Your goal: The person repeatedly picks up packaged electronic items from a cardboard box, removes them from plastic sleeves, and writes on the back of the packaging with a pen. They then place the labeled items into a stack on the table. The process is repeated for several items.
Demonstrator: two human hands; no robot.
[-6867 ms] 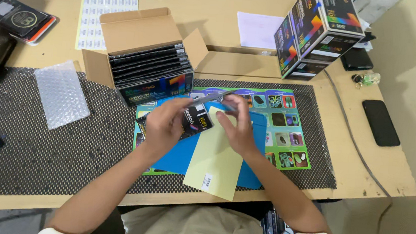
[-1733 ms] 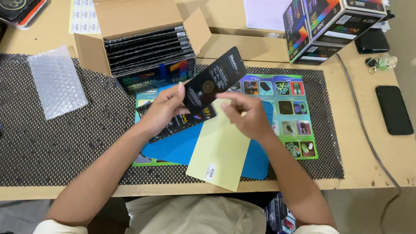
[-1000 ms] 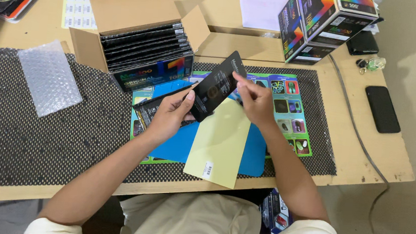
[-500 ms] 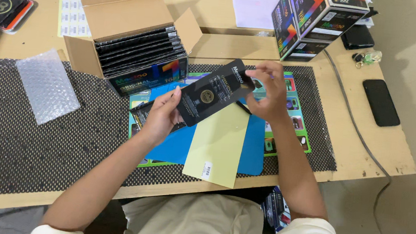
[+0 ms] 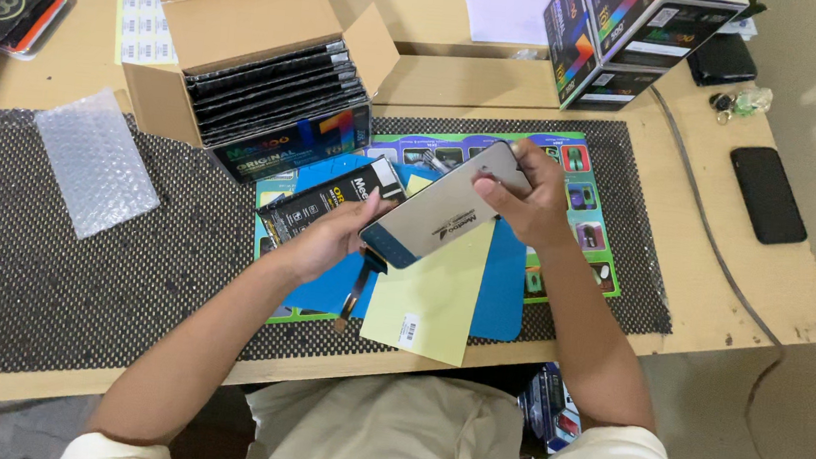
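Both hands are raised over the middle of the surface (image 5: 767, 290), holding one phone display panel (image 5: 444, 208) between them. The panel is tilted, its pale grey back facing up, its far right end higher than its near left end. The left hand (image 5: 328, 242) has its grip closed on the near left end, thumb on top and fingers beneath. The right hand (image 5: 524, 195) has its grip closed on the far right end, fingers wrapped over the upper edge. A dark flex ribbon (image 5: 358, 289) hangs from the panel's near left end toward the mat.

A flat black sleeve box (image 5: 327, 203) lies just left of the panel, partly under the left hand; whether the hand touches it cannot be told. Below the hands lie a blue work mat (image 5: 500, 297) and a pale yellow sheet (image 5: 426, 310) bearing a small barcode sticker. Both rest on a green printed mat (image 5: 584, 191), which lies on a black mesh liner (image 5: 78, 289).

At far left of the hands stands an open cardboard carton (image 5: 249, 19) filled with black sleeve boxes on edge. A bubble-wrap piece (image 5: 94, 163) lies on the liner at left. Stacked colourful boxes (image 5: 622, 32) stand at far right. A black phone (image 5: 767, 192) lies well apart at the right edge, with a cable (image 5: 699, 216) running past it.
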